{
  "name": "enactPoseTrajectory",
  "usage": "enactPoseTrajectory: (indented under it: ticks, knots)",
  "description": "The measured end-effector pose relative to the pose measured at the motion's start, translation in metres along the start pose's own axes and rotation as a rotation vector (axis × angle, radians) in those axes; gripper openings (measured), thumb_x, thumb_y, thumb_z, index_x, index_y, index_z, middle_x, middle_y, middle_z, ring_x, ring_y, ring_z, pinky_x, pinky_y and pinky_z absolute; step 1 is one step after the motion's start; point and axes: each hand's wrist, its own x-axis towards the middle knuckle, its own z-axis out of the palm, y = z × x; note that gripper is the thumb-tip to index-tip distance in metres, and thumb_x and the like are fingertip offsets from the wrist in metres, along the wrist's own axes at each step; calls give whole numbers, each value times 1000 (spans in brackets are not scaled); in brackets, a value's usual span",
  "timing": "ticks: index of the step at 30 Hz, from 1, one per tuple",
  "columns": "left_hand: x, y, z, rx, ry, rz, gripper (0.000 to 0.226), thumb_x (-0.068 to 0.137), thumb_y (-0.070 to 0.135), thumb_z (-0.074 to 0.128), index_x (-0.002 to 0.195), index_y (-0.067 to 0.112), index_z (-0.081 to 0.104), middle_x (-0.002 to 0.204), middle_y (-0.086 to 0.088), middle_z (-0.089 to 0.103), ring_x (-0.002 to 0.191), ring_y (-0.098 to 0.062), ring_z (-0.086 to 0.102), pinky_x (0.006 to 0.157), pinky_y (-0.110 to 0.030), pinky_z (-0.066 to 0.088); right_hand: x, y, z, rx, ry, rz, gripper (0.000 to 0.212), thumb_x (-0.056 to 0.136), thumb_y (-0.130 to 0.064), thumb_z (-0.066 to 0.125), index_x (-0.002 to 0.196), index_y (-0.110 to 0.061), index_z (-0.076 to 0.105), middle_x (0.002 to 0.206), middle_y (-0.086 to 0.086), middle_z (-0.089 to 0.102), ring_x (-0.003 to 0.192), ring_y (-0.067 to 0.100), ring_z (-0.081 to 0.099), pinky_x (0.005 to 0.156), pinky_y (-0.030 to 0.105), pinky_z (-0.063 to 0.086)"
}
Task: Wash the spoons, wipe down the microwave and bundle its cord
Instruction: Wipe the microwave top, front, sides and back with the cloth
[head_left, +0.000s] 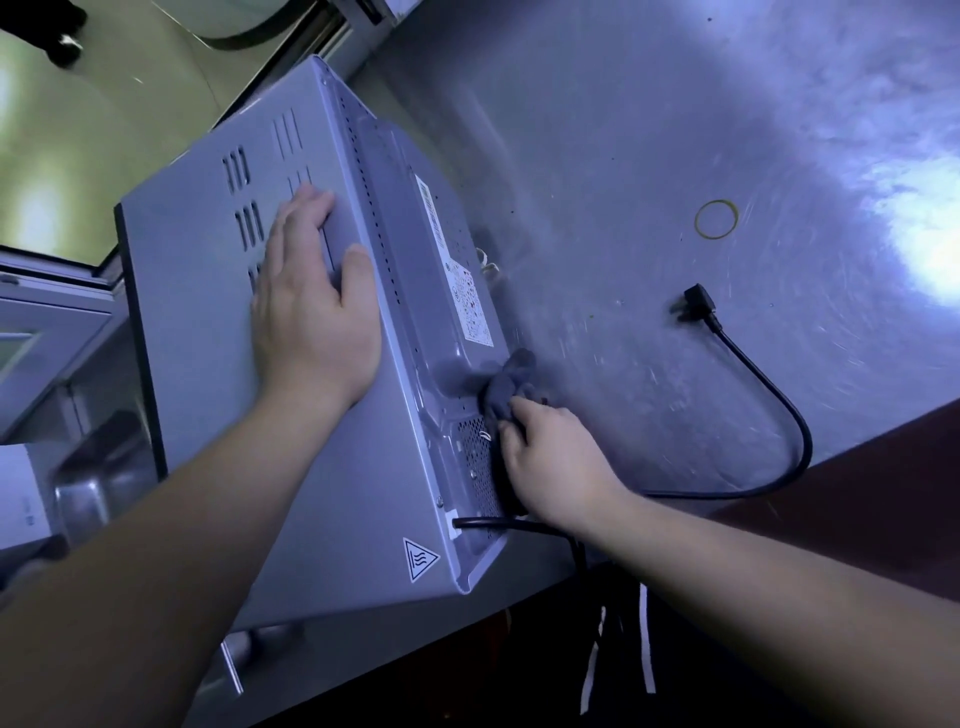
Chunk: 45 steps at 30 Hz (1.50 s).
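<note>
Microwave (208, 415), one, sat under my flat left hand (311, 306) while my right hand (556, 462) gripped one cloth (506, 382) against its back, one cord (779, 405) and one rubber band (697, 221) lying nearby.

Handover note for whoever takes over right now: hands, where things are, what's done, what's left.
Left hand: flat on top of the microwave, steadying it.
Right hand: grips a grey cloth pressed to the microwave's back panel.
Power cord: loose across the steel counter, with its plug lying free.
Rubber band: on the counter beyond the plug.
Done: spoons are not in view, so cannot tell.
Left: finish the wipe-down and bundle the cord, probably with the band.
</note>
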Motion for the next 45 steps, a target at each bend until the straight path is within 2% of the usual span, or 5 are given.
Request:
enactPoseTrajectory:
  ticks: [15,22,29,35,45]
  knots:
    - [-1,2,-1,10,3,2,56,99,36,37,153,22,43,164,5,38,153,-12,29,126,-35,23,-25,-46,-40,-111,-49,-353,21,92,-17,49,72,-23,44,81,-6,48,82,21,40,86,23,28]
    - [-1,1,0,4,3,10,57,98,36,36,152,21,44,165,4,37,153,-12,30,125,-31,22,-40,-47,-35,-215,20,-501,43,100,-24,47,143,-22,53,136,-1,51,110,27,46,102,35,41]
    - [-2,1,0,2,10,6,55,99,32,37,152,21,44,165,5,37,152,-10,30,123,-27,21,-2,-47,-40,-164,121,-539,33,97,-15,50,128,-14,62,123,3,60,106,28,52,100,35,41]
    - [-2,1,-1,-8,-7,6,57,99,34,35,153,21,43,165,5,36,153,-10,29,126,-32,21,40,-7,-74,309,200,-62,17,100,-22,48,102,-19,64,88,-10,67,83,7,59,69,21,46]
    - [-1,2,-2,-2,-7,-7,54,101,31,37,153,21,43,164,5,38,153,-10,30,126,-33,22,53,50,1,857,-114,429,25,101,-25,50,107,-23,74,101,-2,75,87,16,69,84,33,60]
